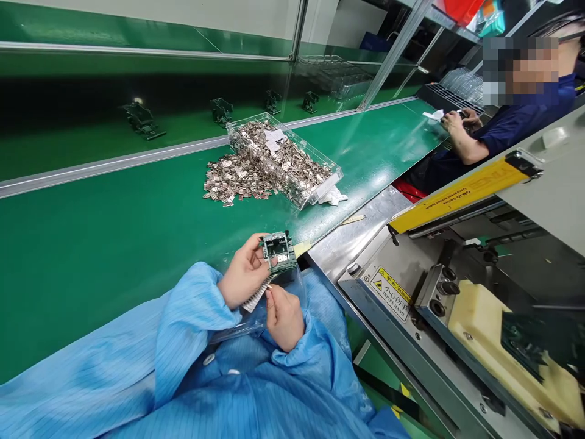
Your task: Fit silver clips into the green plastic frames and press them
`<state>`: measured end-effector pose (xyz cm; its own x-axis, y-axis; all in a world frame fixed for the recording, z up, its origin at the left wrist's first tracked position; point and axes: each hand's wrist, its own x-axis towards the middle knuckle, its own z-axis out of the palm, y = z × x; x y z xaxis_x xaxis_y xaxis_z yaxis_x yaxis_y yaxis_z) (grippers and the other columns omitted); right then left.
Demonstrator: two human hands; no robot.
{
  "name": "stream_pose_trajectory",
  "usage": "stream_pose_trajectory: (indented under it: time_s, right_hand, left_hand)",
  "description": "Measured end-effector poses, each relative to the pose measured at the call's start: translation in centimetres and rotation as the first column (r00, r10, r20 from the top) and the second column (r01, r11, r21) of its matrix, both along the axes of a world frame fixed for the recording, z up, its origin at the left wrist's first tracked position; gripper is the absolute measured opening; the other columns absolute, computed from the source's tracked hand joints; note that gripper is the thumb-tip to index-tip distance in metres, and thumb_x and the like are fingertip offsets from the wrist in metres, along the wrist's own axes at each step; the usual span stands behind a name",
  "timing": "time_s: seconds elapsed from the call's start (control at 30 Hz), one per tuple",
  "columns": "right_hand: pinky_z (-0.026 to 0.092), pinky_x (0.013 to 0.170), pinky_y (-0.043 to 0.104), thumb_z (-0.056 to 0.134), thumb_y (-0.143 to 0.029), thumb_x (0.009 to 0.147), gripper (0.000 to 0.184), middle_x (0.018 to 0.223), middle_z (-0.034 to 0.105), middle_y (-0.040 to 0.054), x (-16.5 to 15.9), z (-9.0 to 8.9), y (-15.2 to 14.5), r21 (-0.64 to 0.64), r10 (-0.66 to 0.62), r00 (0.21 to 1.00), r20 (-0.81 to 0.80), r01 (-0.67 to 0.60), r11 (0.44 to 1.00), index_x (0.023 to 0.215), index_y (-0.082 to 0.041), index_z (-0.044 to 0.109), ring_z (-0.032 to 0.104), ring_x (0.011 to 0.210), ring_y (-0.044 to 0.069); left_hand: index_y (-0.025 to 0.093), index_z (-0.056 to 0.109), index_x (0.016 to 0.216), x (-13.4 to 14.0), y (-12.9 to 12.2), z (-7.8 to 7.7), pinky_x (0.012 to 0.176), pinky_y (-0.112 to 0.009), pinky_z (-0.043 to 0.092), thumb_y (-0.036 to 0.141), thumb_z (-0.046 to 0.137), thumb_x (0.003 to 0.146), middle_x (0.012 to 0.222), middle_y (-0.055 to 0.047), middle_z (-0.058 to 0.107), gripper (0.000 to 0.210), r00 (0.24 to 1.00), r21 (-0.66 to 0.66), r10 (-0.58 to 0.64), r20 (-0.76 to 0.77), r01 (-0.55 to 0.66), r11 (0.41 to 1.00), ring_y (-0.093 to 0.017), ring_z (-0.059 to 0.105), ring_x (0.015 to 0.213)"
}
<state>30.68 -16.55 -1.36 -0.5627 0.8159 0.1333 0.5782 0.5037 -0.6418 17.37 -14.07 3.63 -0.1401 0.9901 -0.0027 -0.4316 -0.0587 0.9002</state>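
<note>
My left hand (244, 274) is closed around a dark green plastic frame (280, 251) with a square opening and small shiny metal bits at its lower edge. Just below it, my right hand (284, 317) is closed in a pinch, fingertips up; a tiny light piece seems to show at the tips, too small to name. Between the hands lies a pale strip with rows of small marks (256, 297), partly covered by my left hand. Under both hands, a clear plastic tray (237, 332) rests on my lap, mostly hidden by the sleeves.
On the green belt (114, 262) a clear box (315, 198) holds many small metal pieces, with a loose pile (237, 180) beside it. Several dark frames (141, 119) stand beyond the rail. At right is a machine with a yellow light curtain (461, 189); a co-worker (516, 128) sits farther back.
</note>
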Motion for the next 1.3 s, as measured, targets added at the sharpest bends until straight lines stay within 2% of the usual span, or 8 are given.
stream_pose_trajectory:
  time_s: [0.27,0.47,0.7,0.9,1.03,1.13,1.23,1.3]
  right_hand:
    - [0.043,0.060,0.030,0.050,-0.009,0.089,0.017,0.079,0.072,0.0131,0.5,0.6,1.5,-0.167,0.046,0.920,0.390,0.022,0.986,0.102,-0.011,0.062,0.068,0.070,0.027]
    - [0.048,0.065,0.026,0.056,-0.019,0.094,0.010,0.077,0.072,0.0084,1.9,1.2,2.4,-0.233,-0.044,0.917,0.397,0.148,0.961,0.097,-0.013,0.063,0.069,0.071,0.022]
    - [0.051,0.075,0.023,0.039,-0.014,0.098,0.029,0.086,0.072,0.0050,3.2,3.8,2.0,-0.221,-0.013,0.946,0.324,0.089,0.971,0.115,-0.016,0.063,0.069,0.077,0.016]
    - [0.050,0.072,0.035,0.052,-0.006,0.086,0.062,0.086,0.072,0.0137,2.4,2.7,1.8,-0.183,-0.039,0.860,0.508,0.152,0.971,0.145,-0.009,0.033,0.069,0.079,0.028]
    - [0.051,0.067,0.034,0.051,-0.001,0.082,0.032,0.077,0.071,0.0108,3.0,2.6,1.7,-0.222,-0.104,0.925,0.366,0.196,0.955,0.112,-0.011,0.059,0.069,0.072,0.025]
    - [0.052,0.059,0.027,0.052,-0.016,0.090,0.007,0.067,0.069,0.0026,3.7,3.8,1.6,-0.332,-0.180,0.983,-0.017,0.164,0.929,0.087,-0.019,0.058,0.067,0.061,0.018]
    - [0.050,0.054,0.026,0.064,-0.030,0.085,0.015,0.058,0.063,-0.0002,3.9,5.7,1.6,-0.395,-0.364,0.825,-0.432,0.190,0.899,0.077,-0.018,0.059,0.063,0.055,0.017]
    - [0.049,0.054,0.026,0.066,-0.031,0.082,0.015,0.061,0.063,0.0005,3.5,6.7,1.7,-0.378,-0.408,0.762,-0.504,0.230,0.897,0.077,-0.017,0.063,0.060,0.055,0.016]
  left_hand:
    - [0.017,0.054,0.102,0.0,0.1,0.0,0.081,-0.029,0.055,0.024,0.081,0.066,0.100,-0.006,0.070,0.045,1.000,-0.005,-0.004,0.031,0.004,1.000,-0.021,0.067,0.098]
    - [0.018,0.053,0.104,0.0,0.0,-0.1,0.083,-0.031,0.054,0.024,0.079,0.068,0.097,-0.004,0.070,0.045,0.998,0.002,0.034,0.060,-0.034,0.999,-0.019,0.067,0.093]
    - [0.019,0.051,0.106,-0.2,-0.4,0.2,0.079,-0.027,0.053,0.025,0.079,0.067,0.095,-0.003,0.069,0.047,0.998,-0.004,0.066,-0.025,-0.066,0.998,-0.016,0.067,0.087]
    - [0.019,0.051,0.104,-0.1,-0.3,0.2,0.080,-0.029,0.054,0.023,0.077,0.067,0.094,-0.002,0.068,0.046,0.998,-0.020,0.066,0.001,-0.066,0.998,-0.018,0.066,0.090]
    - [0.019,0.051,0.106,-0.1,-0.3,0.2,0.079,-0.027,0.052,0.024,0.076,0.069,0.093,-0.002,0.067,0.045,0.997,-0.011,0.079,-0.016,-0.079,0.997,-0.016,0.065,0.089]
    - [0.020,0.050,0.107,-0.1,-0.5,0.2,0.076,-0.025,0.051,0.026,0.074,0.072,0.089,-0.001,0.067,0.043,0.995,0.005,0.092,-0.047,-0.092,0.996,-0.014,0.065,0.085]
    - [0.021,0.048,0.109,0.1,-0.8,0.4,0.077,-0.024,0.051,0.028,0.073,0.073,0.092,-0.002,0.067,0.044,0.995,0.020,0.064,-0.076,-0.063,0.998,-0.014,0.065,0.085]
    - [0.021,0.048,0.110,0.2,-1.1,0.5,0.078,-0.024,0.051,0.029,0.071,0.076,0.096,-0.003,0.067,0.042,0.992,0.033,0.053,-0.113,-0.049,0.998,-0.015,0.065,0.089]
